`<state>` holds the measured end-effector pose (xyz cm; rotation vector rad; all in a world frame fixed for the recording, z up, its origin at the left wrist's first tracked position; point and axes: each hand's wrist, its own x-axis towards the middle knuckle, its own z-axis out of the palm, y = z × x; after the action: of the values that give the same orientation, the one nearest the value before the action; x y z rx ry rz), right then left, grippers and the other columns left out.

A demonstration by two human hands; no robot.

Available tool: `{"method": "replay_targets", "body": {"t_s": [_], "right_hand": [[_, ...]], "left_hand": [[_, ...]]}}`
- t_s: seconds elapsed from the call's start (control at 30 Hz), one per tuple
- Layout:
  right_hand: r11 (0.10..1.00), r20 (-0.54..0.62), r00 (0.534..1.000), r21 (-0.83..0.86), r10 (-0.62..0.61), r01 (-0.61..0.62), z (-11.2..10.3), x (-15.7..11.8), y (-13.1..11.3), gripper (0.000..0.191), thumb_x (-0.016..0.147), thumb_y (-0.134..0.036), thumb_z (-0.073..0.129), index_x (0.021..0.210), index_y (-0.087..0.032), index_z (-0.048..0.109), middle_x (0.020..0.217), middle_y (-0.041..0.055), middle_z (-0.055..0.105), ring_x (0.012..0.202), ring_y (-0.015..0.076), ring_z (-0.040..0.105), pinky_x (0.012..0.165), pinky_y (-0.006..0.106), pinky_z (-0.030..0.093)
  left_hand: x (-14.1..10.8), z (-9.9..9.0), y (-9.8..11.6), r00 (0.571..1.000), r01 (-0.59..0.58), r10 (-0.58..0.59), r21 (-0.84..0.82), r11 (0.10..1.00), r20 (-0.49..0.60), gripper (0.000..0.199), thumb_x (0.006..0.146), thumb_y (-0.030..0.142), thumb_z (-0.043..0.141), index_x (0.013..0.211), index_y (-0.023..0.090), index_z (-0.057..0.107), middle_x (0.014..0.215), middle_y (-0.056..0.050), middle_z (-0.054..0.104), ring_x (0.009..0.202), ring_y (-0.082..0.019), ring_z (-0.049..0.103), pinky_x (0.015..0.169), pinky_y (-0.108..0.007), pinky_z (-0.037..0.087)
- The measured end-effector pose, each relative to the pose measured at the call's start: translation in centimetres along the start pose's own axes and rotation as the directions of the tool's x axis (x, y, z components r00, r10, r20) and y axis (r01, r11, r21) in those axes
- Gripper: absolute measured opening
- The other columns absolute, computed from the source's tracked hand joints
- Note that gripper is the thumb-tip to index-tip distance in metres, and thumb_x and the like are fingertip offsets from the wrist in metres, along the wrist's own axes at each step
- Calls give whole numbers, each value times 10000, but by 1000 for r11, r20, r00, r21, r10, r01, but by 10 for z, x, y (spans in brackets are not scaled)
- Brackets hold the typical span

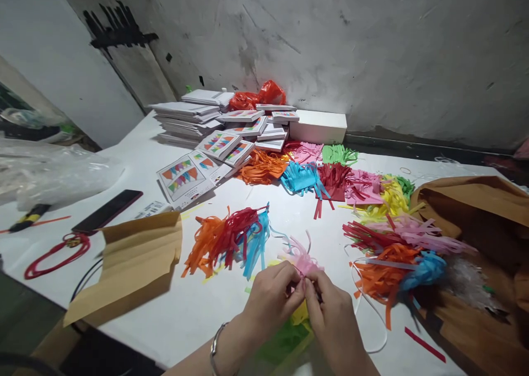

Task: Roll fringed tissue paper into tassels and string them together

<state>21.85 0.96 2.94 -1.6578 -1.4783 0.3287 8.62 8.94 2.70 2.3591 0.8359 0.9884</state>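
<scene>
My left hand (pixel 270 290) and my right hand (pixel 330 304) meet at the front of the white table, fingertips pinched together. Between them they grip a pink paper tassel (pixel 305 259), its fringe spreading upward past the fingers. Yellow and green fringe (pixel 291 334) lies below and between the hands, partly covered by them. Left of this, orange, red and blue tassels (pixel 235 235) hang together on a thin string. A white cord (pixel 377 340) loops across the table beside my right hand.
Fringed paper bundles (pixel 301 177) line the table's back, with more tassels (pixel 388 271) at right by a brown paper bag (pixel 463 199). Printed cards (pixel 185 180) and stacked white packs (pixel 185 119) stand behind. At left lie a phone (pixel 108 210), brown paper (pixel 136 254) and clear plastic (pixel 61 169).
</scene>
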Motion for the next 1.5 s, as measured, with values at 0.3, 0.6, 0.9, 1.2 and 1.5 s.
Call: {"method": "replay_targets", "body": {"t_s": [0.3, 0.6, 0.9, 1.2, 1.5], "right_hand": [[722, 338, 893, 532, 296, -441, -6, 4, -11, 356, 951, -551, 544, 985, -199, 575, 691, -10, 650, 613, 145, 642, 579, 229, 515], [524, 480, 842, 665, 247, -533, -10, 6, -12, 414, 899, -545, 641, 1052, -233, 418, 627, -65, 638, 542, 133, 620, 571, 243, 488], [512, 606, 773, 611, 188, -604, -17, 9, -8, 457, 892, -484, 666, 1162, -214, 415, 612, -72, 644, 483, 111, 589, 520, 227, 491], [353, 665, 739, 668, 112, -655, -13, 7, -6, 553, 832, -467, 739, 1187, -195, 413, 559, -67, 648, 400, 100, 557, 447, 202, 484], [607, 496, 833, 591, 245, -531, -10, 7, -7, 421, 929, -597, 571, 992, -180, 566, 603, -45, 590, 525, 112, 595, 535, 213, 464]], "left_hand": [[-4, -13, -3, 990, 140, -133, -502, 854, 49, 76, 939, 200, 576, 916, 207, 648, 1133, -115, 653, 1092, -237, 619, 935, -377, 511], [-6, -13, -1, 963, 268, -206, -711, 650, 175, 92, 931, 251, 625, 909, 190, 690, 846, -46, 702, 776, -160, 654, 715, -267, 523], [1, -27, 3, 941, 337, -241, -670, 661, 236, 120, 848, 142, 653, 876, 196, 757, 840, -51, 761, 777, -176, 692, 723, -279, 538], [4, -33, 4, 921, 387, -203, -705, 594, 334, 164, 846, 337, 732, 813, 182, 773, 791, -85, 734, 734, -194, 663, 679, -306, 533], [2, -32, 4, 979, 127, -36, -460, 879, 201, 161, 911, 176, 569, 904, 189, 730, 764, -75, 718, 731, -185, 648, 693, -299, 511]]}}
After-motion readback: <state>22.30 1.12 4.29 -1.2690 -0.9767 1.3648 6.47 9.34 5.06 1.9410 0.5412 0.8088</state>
